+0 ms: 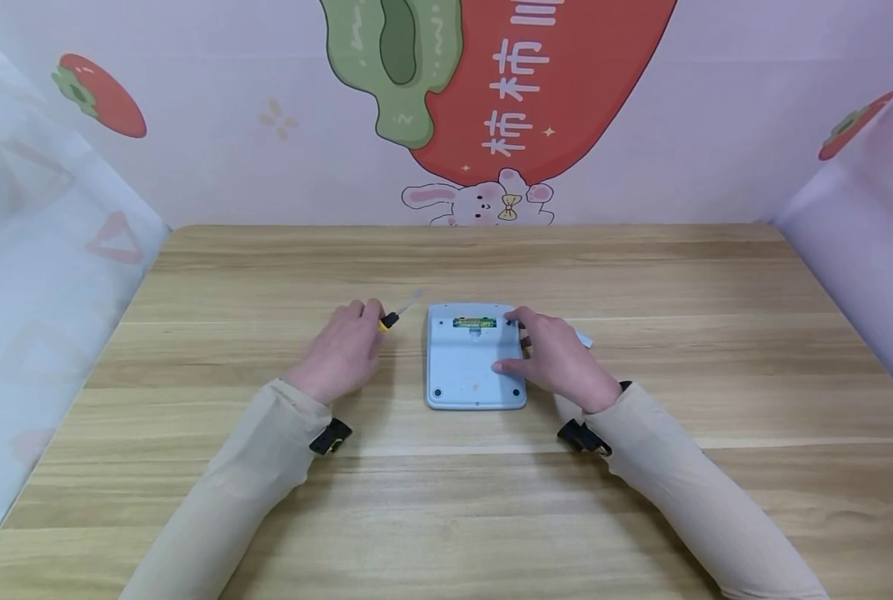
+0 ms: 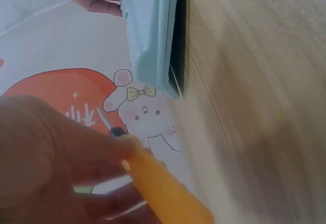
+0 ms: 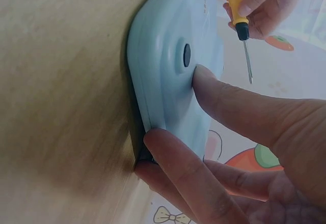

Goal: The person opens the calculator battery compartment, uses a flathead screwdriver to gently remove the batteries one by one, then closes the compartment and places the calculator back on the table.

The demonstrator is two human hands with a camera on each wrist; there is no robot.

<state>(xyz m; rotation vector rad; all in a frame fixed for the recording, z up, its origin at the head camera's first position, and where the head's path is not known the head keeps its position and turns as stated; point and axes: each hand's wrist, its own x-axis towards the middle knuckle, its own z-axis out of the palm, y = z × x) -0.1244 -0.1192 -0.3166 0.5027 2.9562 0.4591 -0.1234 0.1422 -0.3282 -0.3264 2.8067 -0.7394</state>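
Observation:
My left hand (image 1: 343, 348) holds a screwdriver (image 2: 165, 188) by its yellow handle, the thin metal shaft pointing away beyond the thumb. In front of me a light blue calculator (image 1: 465, 362) lies face down on the table. Near its far edge an uncovered battery slot shows a green battery (image 1: 475, 322). My right hand (image 1: 559, 354) grips the calculator's right side. Its thumb (image 3: 229, 102) rests on the back near a dark round foot (image 3: 187, 55), while the other fingers lie along the edge. The screwdriver's tip is left of the calculator, apart from it.
A small light blue piece (image 1: 585, 339) lies on the wooden table (image 1: 446, 500) just beyond my right hand, partly hidden by it. A printed backdrop (image 1: 229, 108) stands along the table's far edge, with more cloth at both sides.

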